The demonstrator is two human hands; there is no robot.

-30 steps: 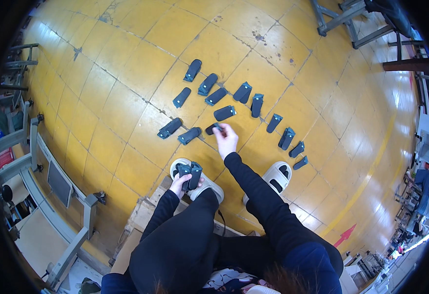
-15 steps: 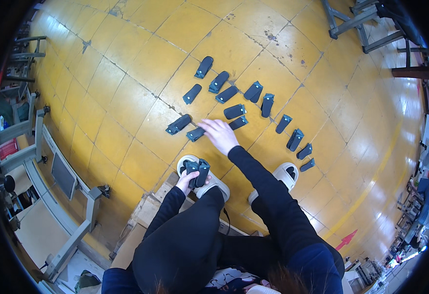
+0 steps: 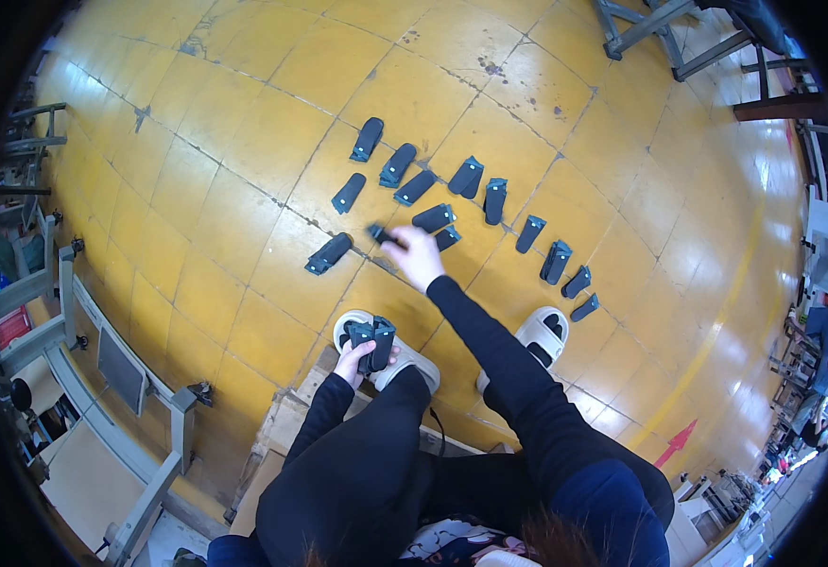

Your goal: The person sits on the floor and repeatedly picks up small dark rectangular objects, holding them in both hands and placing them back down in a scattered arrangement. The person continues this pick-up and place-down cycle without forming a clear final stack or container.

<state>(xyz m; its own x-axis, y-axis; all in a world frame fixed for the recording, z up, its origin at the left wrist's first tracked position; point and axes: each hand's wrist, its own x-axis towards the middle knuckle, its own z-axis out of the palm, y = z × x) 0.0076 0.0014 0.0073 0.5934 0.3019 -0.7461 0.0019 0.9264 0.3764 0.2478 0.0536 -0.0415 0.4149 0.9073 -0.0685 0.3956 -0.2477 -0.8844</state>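
My left hand [image 3: 353, 363] is closed around a small stack of dark padded pieces [image 3: 382, 346], shaped like shoe tongues with greenish ends, above my left sandal. Out over the floor, the fingers of my right hand [image 3: 418, 257] pinch another dark padded piece [image 3: 377, 232], slightly blurred. Similar pieces lie singly and in small overlapping piles around it. A pile [image 3: 329, 253] sits left of my right hand, and two more, a far one [image 3: 434, 217] and a partly covered one [image 3: 447, 237], lie just beyond its right side. Many pieces carry a small white tag.
More piles, such as one at the far left [image 3: 368, 139] and one at the right [image 3: 555, 262], spread over the yellow tiled floor [image 3: 244, 236]. A wooden platform [image 3: 282, 416] is beside my left leg. Metal frames [image 3: 181, 416] stand left, and a metal stand [image 3: 655, 33] far right.
My right hand has picked up a dark padded piece from the floor and shifted slightly with it. My left hand still holds its stack. The view has shifted a little.
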